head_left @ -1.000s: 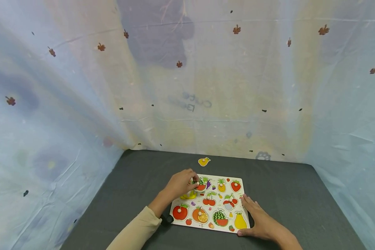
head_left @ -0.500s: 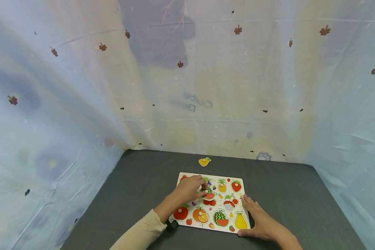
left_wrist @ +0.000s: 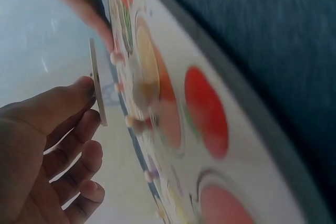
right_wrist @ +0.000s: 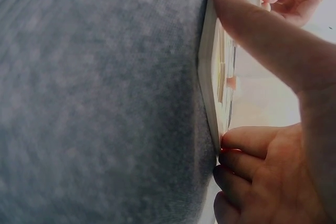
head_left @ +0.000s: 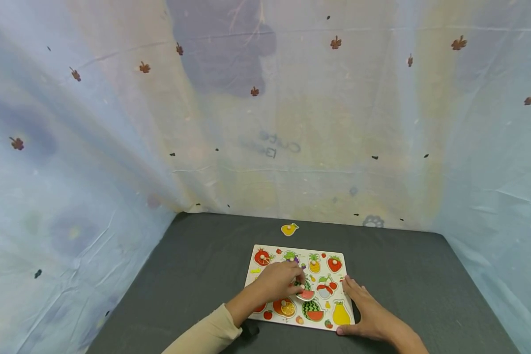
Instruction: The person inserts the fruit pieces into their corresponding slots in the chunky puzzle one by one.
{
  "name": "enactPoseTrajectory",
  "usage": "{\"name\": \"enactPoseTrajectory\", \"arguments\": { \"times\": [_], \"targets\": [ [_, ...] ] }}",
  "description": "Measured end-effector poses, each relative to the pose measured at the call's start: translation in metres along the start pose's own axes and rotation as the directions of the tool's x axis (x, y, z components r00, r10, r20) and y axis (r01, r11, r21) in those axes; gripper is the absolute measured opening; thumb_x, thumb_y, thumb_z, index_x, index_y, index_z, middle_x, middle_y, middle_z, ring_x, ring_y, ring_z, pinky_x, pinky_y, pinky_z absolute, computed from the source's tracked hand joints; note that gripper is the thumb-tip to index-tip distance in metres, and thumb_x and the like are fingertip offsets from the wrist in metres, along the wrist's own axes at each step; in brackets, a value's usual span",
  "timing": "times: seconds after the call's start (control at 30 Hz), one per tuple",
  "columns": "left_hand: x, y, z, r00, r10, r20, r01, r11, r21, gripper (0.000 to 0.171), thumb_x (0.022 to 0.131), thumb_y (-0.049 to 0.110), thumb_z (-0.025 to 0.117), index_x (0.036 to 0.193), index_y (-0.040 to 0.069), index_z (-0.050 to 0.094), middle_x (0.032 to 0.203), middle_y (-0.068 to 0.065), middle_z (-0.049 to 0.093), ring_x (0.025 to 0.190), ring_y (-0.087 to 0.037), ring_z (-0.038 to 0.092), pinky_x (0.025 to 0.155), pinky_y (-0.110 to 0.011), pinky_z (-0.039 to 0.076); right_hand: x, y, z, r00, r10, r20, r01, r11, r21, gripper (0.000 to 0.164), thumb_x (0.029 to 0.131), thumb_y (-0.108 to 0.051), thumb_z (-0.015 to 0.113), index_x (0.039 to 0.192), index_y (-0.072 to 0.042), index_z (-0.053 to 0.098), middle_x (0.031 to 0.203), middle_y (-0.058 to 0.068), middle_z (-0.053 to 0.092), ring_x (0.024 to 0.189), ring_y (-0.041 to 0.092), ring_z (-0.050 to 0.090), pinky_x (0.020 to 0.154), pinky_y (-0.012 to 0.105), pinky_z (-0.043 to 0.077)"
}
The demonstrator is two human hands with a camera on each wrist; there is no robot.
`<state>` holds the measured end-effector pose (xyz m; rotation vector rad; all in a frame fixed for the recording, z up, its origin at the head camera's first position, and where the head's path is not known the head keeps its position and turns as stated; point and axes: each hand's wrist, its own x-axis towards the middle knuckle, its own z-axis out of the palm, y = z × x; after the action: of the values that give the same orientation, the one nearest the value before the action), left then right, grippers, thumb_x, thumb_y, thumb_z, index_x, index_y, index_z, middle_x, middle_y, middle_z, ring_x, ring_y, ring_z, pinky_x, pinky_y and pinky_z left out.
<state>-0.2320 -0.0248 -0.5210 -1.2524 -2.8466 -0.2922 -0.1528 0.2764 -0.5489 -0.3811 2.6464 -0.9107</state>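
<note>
In the head view, a white fruit knob puzzle board (head_left: 250, 278) lies on the dark table. My left hand (head_left: 276, 282) pinches a watermelon puzzle piece (head_left: 307, 295) between thumb and index finger over the middle of the board. From the left wrist, the same piece (left_wrist: 98, 87) shows edge-on, raised off the board, while the other fingers curl loosely. At the board's right side rests my right hand (head_left: 371, 314), thumb at the near corner and fingers spread along the edge; its thumb (right_wrist: 247, 11) touches the rim.
A yellow pear-shaped piece (head_left: 289, 229) lies on the table (head_left: 221, 241) beyond the board. Several pieces with knobs sit in the board, among them a strawberry (head_left: 334, 264) and a pineapple (head_left: 314, 264). A patterned cloth (head_left: 309, 123) hangs behind the table.
My left hand has carried the watermelon piece from the board's far left part to the right and nearer, uncovering the pomegranate and grapes. The right hand has stayed in place.
</note>
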Motion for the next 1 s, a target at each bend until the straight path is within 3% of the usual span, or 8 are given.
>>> {"name": "enactPoseTrajectory", "arguments": {
  "times": [0.47,0.8,1.0],
  "targets": [
    [0.001,0.017,0.013,0.994,0.097,0.058,-0.097,0.995,-0.001,0.013,0.097,0.039,0.082,0.095,0.032,0.072,0.092,0.019,0.06,0.075,0.007,0.048,0.066,-0.016,0.041,-0.003,-0.004,-0.002,1.0,-0.015,-0.003,0.015,1.0,0.007,0.128,0.075,-0.05,0.098,0.167,0.003,0.027,0.175,0.028,0.017,0.157,0.06,0.017,0.122,0.074,0.017],
    [0.001,0.026,0.017,0.993,0.095,0.073,-0.097,0.995,0.021,0.013,0.095,0.039,0.085,0.092,0.034,0.073,0.088,0.02,0.057,0.073,0.007,0.047,0.064,-0.014,0.038,-0.002,-0.001,-0.001,1.0,-0.022,0.002,0.022,1.0,0.005,0.128,0.076,-0.05,0.097,0.168,0.003,0.026,0.175,0.028,0.016,0.158,0.059,0.015,0.124,0.072,0.015],
    [0.002,0.028,0.019,0.991,0.096,0.088,-0.095,0.995,-0.009,0.013,0.095,0.038,0.085,0.092,0.033,0.073,0.087,0.019,0.057,0.073,0.006,0.047,0.066,-0.018,0.04,-0.002,-0.002,-0.001,1.0,-0.015,0.004,0.015,1.0,0.003,0.128,0.075,-0.051,0.097,0.168,0.002,0.026,0.175,0.028,0.016,0.158,0.059,0.015,0.123,0.073,0.014]
  ]
}}
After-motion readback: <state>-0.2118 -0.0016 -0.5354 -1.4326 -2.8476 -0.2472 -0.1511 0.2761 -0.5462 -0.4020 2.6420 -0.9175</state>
